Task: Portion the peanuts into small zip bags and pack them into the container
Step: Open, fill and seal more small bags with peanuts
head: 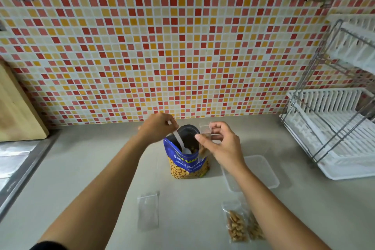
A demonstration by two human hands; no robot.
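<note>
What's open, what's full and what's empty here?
peanut bag: upright, open.
spoon: dipped inside peanut bag, gripped by left hand.
small zip bag: pinched by right hand beside the bag's mouth.
container: lidless, empty.
filled zip bags: peanuts inside, lying flat.
spare zip bag: empty, flat.

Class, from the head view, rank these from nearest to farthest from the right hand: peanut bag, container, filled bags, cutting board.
1. Peanut bag, just left of the right hand.
2. Container, to the right.
3. Filled bags, in front.
4. Cutting board, far left.
</note>
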